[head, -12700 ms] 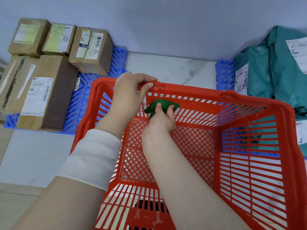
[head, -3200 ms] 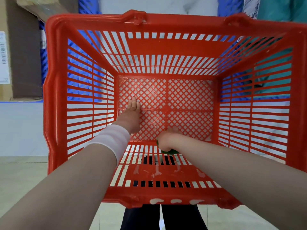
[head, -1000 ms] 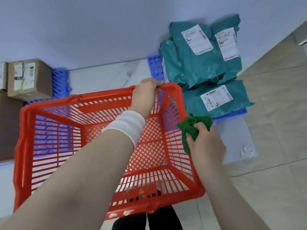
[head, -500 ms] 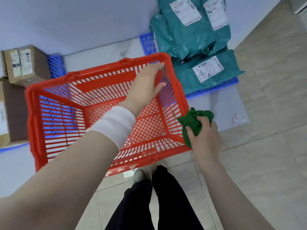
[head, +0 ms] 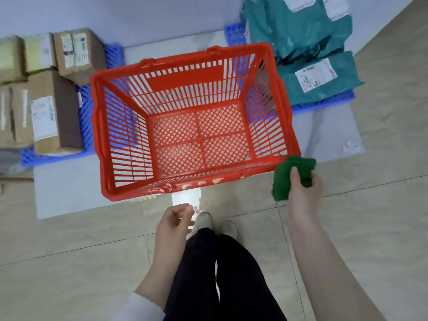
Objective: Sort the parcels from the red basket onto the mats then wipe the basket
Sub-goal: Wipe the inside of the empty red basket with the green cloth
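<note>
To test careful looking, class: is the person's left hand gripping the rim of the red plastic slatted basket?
No: the left hand hangs loosely curled, apart from the red plastic slatted basket, holding nothing.

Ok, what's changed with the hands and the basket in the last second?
The left hand has let go of the red basket and drawn back toward the body, holding nothing. Unchanged: the right hand grips the green cloth by the basket's near right corner; the basket is empty; cardboard boxes and teal bags lie on the blue mats.
</note>
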